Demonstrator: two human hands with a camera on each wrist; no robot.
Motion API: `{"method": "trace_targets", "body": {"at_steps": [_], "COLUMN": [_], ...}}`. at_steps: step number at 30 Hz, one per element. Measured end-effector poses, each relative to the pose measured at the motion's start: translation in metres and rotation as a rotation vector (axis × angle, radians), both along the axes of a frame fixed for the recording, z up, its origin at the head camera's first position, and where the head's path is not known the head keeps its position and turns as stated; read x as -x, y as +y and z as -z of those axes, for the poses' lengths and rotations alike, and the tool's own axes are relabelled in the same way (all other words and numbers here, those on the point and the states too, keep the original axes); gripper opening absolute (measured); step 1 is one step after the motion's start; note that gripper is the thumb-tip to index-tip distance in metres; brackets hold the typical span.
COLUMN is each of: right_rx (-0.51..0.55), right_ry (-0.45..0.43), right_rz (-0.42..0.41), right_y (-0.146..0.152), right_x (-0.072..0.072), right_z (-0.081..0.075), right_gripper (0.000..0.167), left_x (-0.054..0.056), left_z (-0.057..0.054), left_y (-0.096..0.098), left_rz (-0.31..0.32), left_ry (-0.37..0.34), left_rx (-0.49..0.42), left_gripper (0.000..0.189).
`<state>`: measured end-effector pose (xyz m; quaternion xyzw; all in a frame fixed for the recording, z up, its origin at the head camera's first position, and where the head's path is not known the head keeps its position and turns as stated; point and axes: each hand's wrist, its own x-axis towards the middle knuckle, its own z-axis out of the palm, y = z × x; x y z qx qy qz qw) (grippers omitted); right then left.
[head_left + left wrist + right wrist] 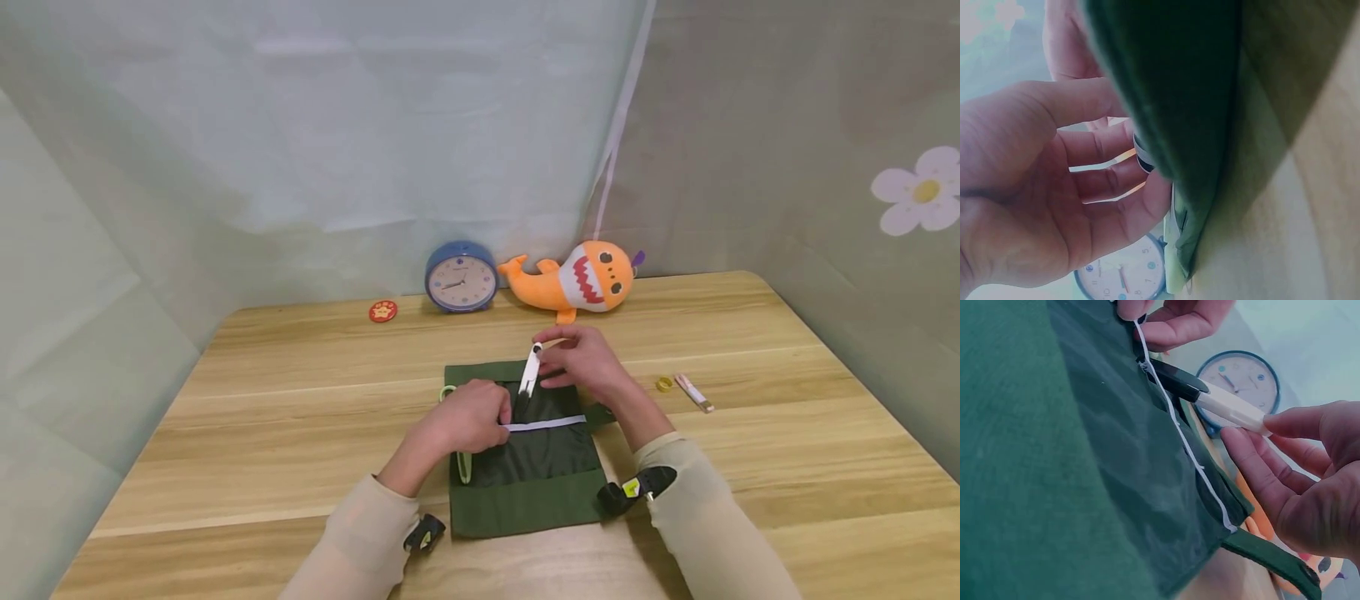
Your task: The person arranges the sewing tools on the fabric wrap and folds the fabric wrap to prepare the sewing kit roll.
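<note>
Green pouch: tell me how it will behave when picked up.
The green pouch is probably floppy, since its dark pocket wrinkles. It looks light for its size, being thin cloth. It seems unlikely to roll, lying spread on the table.

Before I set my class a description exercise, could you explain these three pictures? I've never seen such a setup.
No machine here: a person works with two bare hands. The wide picture comes from a camera on the head, looking forward and down; the two close ones come from a camera on each wrist.

A green fabric pouch lies opened out on the wooden table. The left hand pinches its white edging, and the right hand holds a white-and-black tool by its white end, the black end at that edging. At the back are a blue alarm clock and an orange plush shark, with a red star badge left of the clock. To the right lie a yellow ring and a slim pink-and-white item, too small to identify.
</note>
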<state>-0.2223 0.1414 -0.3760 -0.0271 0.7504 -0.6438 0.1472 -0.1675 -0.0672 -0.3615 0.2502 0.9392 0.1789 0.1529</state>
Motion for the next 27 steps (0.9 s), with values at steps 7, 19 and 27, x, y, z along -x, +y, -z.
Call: {"method": "trace_targets", "body": {"at_steps": [7, 19, 27], "right_rx": [-0.035, -0.092, -0.123], "right_ry": [0.017, 0.024, 0.031], "right_rz": [-0.031, -0.088, -0.138], "right_y": [-0.005, -0.011, -0.015], "right_x": [-0.002, -0.003, -0.005], "right_z": [0.002, 0.008, 0.010], "right_gripper": [0.035, 0.033, 0.032], "left_x": [0.000, -0.001, -0.002], "left_z": [0.000, 0.001, -0.002], "left_y": [0.001, 0.002, 0.003], "left_rz": [0.001, -0.002, -0.017], "left_ry": [0.003, 0.014, 0.000], "left_rx": [0.004, 0.005, 0.004], "left_gripper": [0.011, 0.014, 0.019]}}
